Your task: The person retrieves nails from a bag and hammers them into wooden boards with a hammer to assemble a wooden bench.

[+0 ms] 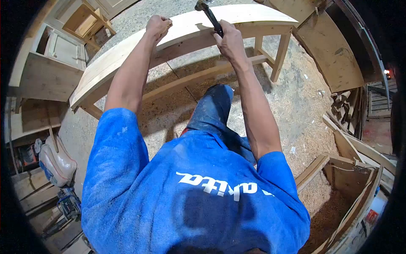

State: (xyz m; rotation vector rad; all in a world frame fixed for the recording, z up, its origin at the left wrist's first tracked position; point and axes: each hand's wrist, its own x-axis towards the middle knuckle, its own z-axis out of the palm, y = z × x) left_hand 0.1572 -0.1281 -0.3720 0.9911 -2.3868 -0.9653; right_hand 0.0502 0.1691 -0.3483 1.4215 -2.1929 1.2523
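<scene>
A long pale wooden table (186, 26) on legs stretches across the upper part of the view. My right hand (231, 39) is wrapped round the black handle of a hammer (210, 16), whose metal head points up and away, above the tabletop. To its left, my left hand (158, 28) is over the near edge of the table, its fingers pinched together; whatever they hold, if anything, is too small to name.
Sawdust lies over the floor (306, 101) at the right. An open wooden box (351, 173) stands at the lower right, near scrap boards. Wooden cabinets (50, 78), a plastic bag (59, 163) and a power tool (67, 205) are at the left.
</scene>
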